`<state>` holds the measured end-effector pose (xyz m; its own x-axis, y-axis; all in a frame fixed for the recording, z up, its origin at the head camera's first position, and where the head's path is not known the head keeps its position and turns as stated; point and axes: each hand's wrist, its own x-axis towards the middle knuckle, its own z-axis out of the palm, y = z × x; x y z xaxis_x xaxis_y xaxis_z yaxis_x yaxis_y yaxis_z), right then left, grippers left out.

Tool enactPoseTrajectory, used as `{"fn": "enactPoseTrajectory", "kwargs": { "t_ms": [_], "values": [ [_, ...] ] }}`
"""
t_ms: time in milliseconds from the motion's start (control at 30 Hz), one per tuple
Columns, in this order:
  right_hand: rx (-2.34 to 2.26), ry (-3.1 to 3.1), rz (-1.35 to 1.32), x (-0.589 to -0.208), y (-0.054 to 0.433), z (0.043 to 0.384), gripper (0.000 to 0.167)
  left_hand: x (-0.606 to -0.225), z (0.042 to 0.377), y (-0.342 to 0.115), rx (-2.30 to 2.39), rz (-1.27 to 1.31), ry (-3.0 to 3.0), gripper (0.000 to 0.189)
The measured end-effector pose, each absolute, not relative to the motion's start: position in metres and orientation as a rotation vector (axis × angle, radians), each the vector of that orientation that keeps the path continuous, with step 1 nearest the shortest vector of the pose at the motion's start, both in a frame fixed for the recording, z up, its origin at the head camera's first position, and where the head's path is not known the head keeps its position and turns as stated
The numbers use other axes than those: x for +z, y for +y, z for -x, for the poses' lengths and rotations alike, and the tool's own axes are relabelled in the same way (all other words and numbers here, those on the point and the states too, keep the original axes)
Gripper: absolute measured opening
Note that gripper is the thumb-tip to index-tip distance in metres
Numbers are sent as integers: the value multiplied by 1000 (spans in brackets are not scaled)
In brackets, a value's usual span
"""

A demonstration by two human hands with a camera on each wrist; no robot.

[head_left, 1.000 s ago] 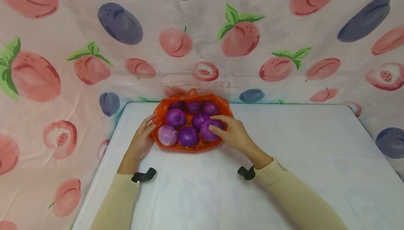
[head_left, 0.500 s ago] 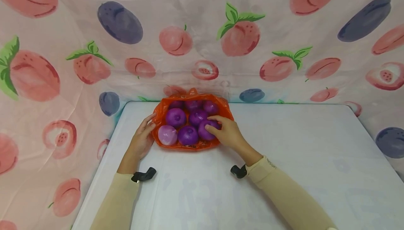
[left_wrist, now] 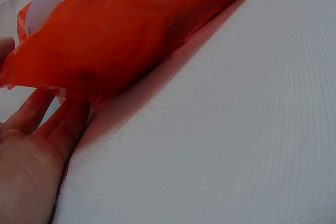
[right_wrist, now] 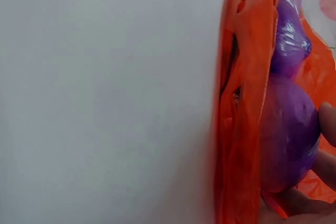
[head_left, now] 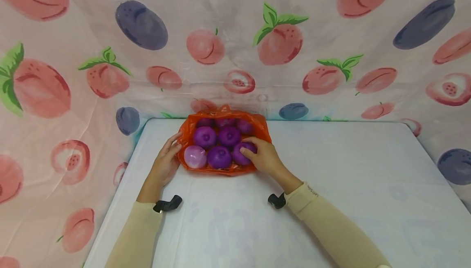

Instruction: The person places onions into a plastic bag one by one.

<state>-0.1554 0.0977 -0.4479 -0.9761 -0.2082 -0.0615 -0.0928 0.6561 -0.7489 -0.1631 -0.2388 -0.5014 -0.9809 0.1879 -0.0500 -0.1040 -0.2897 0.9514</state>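
In the head view an orange-red plastic bag (head_left: 224, 173) lies at the back of the table, its mouth towards me. Several glossy purple onions (head_left: 229, 136) fill it in rows. A paler lilac onion (head_left: 195, 157) sits at the front left. My left hand (head_left: 164, 164) holds the bag's left side; the left wrist view has its fingers under the plastic and a fingertip at the rim. With thumb and fingers, my right hand (head_left: 268, 156) grips the front-right onion (head_left: 240, 155), which rests inside the bag. In the right wrist view that onion (right_wrist: 289, 135) is against the bag wall.
The white-covered table (head_left: 349, 178) stretches out to the right and in front of the bag. Behind it hangs a pink cloth (head_left: 235, 51) printed with fruit. Each wrist wears a black camera mount (head_left: 167, 204).
My right hand has shifted left with the front-right onion, then stayed nearly still. The onion behind it has moved back and slightly left. The left hand keeps its place.
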Motion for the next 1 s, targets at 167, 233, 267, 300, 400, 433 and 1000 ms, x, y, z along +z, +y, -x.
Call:
{"fn": "enactPoseTrajectory", "kwargs": {
  "t_ms": [167, 233, 267, 300, 400, 433, 1000],
  "values": [
    [-1238, 2740, 273, -453, 94, 158, 41, -502, 164, -239, 2387, -123, 1751, 48],
    [-1232, 2740, 268, -453, 93, 158, 42, -502, 164, -239, 2394, -132, 1746, 48],
    [-1230, 2738, 264, -453, 93, 158, 42, -502, 164, -239, 2397, -134, 1744, 48],
    [-1229, 2737, 260, -453, 93, 158, 42, -502, 164, -238, 2399, -134, 1741, 48],
    [-1223, 2735, 251, -454, 93, 158, 43, -502, 164, -238, 2403, -131, 1737, 48],
    [-1218, 2736, 248, -454, 93, 157, 43, -502, 163, -238, 2402, -133, 1738, 48],
    [-1221, 2718, 285, -431, 104, 144, 47, -503, 165, -240, 2399, -126, 1740, 49]
  ]
}}
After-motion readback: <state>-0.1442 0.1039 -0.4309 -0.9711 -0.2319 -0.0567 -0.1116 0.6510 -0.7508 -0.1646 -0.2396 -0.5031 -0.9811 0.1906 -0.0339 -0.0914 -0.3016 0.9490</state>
